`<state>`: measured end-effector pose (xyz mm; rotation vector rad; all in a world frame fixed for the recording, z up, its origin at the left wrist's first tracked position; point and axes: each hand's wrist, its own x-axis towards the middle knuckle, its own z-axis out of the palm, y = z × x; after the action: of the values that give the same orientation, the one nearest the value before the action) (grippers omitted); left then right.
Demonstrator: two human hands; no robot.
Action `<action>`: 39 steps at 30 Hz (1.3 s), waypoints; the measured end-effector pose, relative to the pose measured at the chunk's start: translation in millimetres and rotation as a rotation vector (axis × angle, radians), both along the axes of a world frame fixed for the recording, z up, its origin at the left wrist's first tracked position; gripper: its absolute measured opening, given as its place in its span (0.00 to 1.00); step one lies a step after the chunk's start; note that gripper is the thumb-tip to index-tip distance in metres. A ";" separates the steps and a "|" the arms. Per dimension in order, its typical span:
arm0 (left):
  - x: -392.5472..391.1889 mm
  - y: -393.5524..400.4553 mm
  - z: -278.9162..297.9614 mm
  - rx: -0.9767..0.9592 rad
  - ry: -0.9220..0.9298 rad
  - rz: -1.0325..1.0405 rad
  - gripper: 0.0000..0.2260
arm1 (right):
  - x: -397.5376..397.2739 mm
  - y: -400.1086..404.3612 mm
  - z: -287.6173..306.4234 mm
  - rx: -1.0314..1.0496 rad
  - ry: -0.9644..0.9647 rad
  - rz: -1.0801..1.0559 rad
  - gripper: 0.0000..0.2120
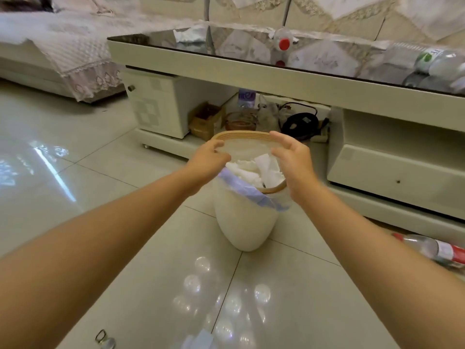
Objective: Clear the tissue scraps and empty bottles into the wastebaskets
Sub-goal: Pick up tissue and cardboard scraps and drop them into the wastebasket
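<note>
A white wastebasket (245,222) with a wooden rim and a bluish liner stands on the floor tiles, with white tissue scraps (256,170) piled inside. My left hand (210,158) hovers at the rim's left side, its fingers loosely curled and holding nothing. My right hand (292,159) is over the right side of the rim with relaxed fingers, also holding nothing. On the glass table top lie a crumpled tissue (190,34), a red-capped bottle (283,40) and a clear bottle (437,61) at the right. Another bottle with a red label (432,248) lies on the floor at the right.
The low cream coffee table (226,71) stands just behind the basket, its open shelf cluttered with a box, a bowl and a black appliance (298,123). A lace-covered sofa (63,46) stands at the left. A bluish plastic piece (198,338) shows at the bottom edge.
</note>
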<state>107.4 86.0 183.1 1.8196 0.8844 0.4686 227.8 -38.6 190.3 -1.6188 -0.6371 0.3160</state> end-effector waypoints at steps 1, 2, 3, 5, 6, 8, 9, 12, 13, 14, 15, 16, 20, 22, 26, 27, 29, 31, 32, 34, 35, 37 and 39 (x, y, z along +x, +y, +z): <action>-11.8 -4.1 -0.7 0.013 -0.012 -0.031 0.21 | -8.7 -5.9 -5.4 0.022 -0.011 0.029 0.18; -23.9 -8.9 -2.0 0.018 -0.018 -0.062 0.20 | -18.4 -12.2 -11.9 0.030 -0.028 0.060 0.17; -36.9 -14.8 -3.6 0.019 -0.018 -0.089 0.20 | -29.2 -19.0 -18.5 0.027 -0.062 0.095 0.15; -62.3 -26.0 -10.3 0.020 0.005 -0.136 0.18 | -54.3 -32.8 -29.2 0.001 -0.173 0.188 0.12; -74.9 -31.8 -15.4 0.022 0.028 -0.158 0.18 | -66.7 -38.4 -34.7 -0.013 -0.241 0.235 0.11; -101.3 -43.3 -29.4 0.014 0.074 -0.186 0.17 | -90.2 -48.0 -48.0 -0.056 -0.393 0.314 0.10; -115.5 -49.0 -37.5 0.002 0.089 -0.191 0.17 | -100.9 -52.3 -56.6 -0.086 -0.458 0.356 0.09; -160.2 -62.7 -64.3 -0.005 0.153 -0.187 0.17 | -131.5 -68.2 -84.3 -0.206 -0.550 0.513 0.08; -175.9 -65.0 -73.9 0.009 0.194 -0.190 0.17 | -141.6 -75.0 -93.7 -0.244 -0.564 0.573 0.08; -191.9 -65.2 -84.8 0.034 0.243 -0.200 0.17 | -151.6 -81.8 -102.9 -0.280 -0.590 0.632 0.08; -208.5 -63.3 -97.2 0.076 0.307 -0.216 0.18 | -161.2 -88.5 -111.9 -0.319 -0.629 0.691 0.09; -225.6 -60.3 -111.0 0.130 0.391 -0.238 0.19 | -170.6 -95.1 -120.9 -0.367 -0.668 0.748 0.10; -287.7 -45.7 -170.5 0.261 0.818 -0.317 0.27 | -200.6 -115.4 -156.7 -0.620 -0.743 0.939 0.20; -307.3 -42.5 -194.0 0.232 0.979 -0.329 0.33 | -211.4 -124.1 -173.8 -0.756 -0.691 0.993 0.29; -324.0 -51.8 -225.9 0.257 1.062 -0.264 0.31 | -221.8 -139.8 -206.8 -0.957 -0.552 1.016 0.42; -325.6 -57.0 -232.8 0.282 1.026 -0.238 0.28 | -223.0 -141.7 -213.7 -0.988 -0.540 1.018 0.44; -326.4 -71.3 -241.7 0.266 0.908 -0.149 0.23 | -225.7 -142.8 -224.6 -1.028 -0.517 1.008 0.45; -323.8 -89.3 -245.0 0.201 0.804 -0.107 0.20 | -230.2 -142.0 -230.8 -1.041 -0.477 0.980 0.46; -321.5 -98.7 -246.0 0.180 0.783 -0.141 0.19 | -233.0 -140.9 -233.0 -1.040 -0.459 0.968 0.46; -317.4 -118.8 -245.3 0.146 0.754 -0.234 0.18 | -238.5 -138.1 -235.8 -1.038 -0.458 0.965 0.46; -315.9 -128.7 -243.1 0.118 0.738 -0.262 0.20 | -240.7 -136.7 -237.2 -1.039 -0.473 0.972 0.46; -313.6 -147.8 -237.7 0.041 0.701 -0.266 0.29 | -243.7 -133.9 -239.8 -1.053 -0.515 0.989 0.45; -311.2 -167.5 -235.0 -0.020 0.671 -0.237 0.44 | -244.6 -132.1 -242.6 -1.092 -0.568 0.992 0.44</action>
<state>-203.8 -81.5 -51.9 2.0611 1.0833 -0.3266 -16.8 -170.7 -52.3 -2.3137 -1.9455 1.0790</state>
